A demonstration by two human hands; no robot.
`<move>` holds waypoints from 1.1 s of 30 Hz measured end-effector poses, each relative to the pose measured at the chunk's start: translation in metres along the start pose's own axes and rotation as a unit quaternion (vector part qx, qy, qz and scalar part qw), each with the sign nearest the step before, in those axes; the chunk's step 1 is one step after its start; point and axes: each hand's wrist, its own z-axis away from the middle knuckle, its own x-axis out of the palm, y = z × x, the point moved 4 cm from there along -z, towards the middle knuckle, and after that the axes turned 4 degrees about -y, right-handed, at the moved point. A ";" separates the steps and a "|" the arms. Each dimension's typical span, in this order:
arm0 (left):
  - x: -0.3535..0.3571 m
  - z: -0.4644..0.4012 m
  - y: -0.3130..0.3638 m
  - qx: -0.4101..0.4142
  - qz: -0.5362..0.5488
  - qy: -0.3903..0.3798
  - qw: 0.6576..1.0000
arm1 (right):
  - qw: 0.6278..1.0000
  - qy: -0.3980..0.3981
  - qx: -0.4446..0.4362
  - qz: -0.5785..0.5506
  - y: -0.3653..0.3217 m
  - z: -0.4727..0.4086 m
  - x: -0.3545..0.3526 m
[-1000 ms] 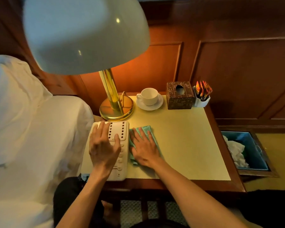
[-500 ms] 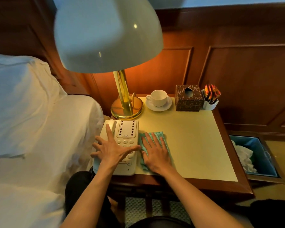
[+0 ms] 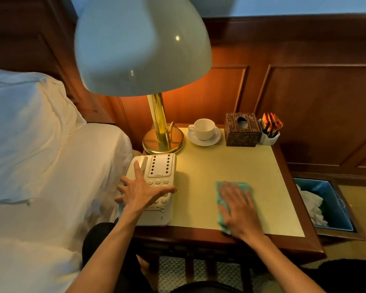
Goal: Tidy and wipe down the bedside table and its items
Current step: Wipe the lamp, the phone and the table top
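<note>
Open room: I see bare tabletop on the bedside table (image 3: pixel 230 166) between the telephone (image 3: pixel 154 187) and the table's right edge.
Edges: telephone sits at the table's left edge, just in front of the lamp (image 3: pixel 163 140).
Count: one cup on saucer (image 3: pixel 204 130), one tissue box (image 3: pixel 242 130), one sachet holder (image 3: pixel 269 132), all right of the lamp.
Left hand (image 3: pixel 144 193): fingers spread flat on the telephone.
Right hand (image 3: pixel 239 210): blurred, seemingly flat, pressing the green cloth (image 3: pixel 235 187) right of the telephone.
</note>
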 end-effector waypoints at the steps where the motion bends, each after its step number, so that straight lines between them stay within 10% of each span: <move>1: -0.004 -0.001 -0.002 -0.004 0.025 -0.008 1.000 | 0.995 0.015 0.095 0.003 0.013 -0.007 -0.004; 6: -0.022 -0.024 -0.005 0.045 0.142 -0.034 0.988 | 0.963 0.002 0.268 0.002 -0.023 -0.051 -0.005; 13: -0.047 -0.025 0.014 0.103 0.250 -0.057 0.961 | 0.976 -0.137 -0.164 0.027 -0.156 -0.061 0.030; 18: -0.043 -0.023 0.022 0.098 0.262 -0.065 0.958 | 0.953 -0.119 -0.278 0.006 -0.132 -0.014 0.024; 33: 0.010 0.004 0.040 0.045 0.029 -0.004 0.999 | 0.990 -0.019 0.134 0.026 0.064 -0.013 -0.023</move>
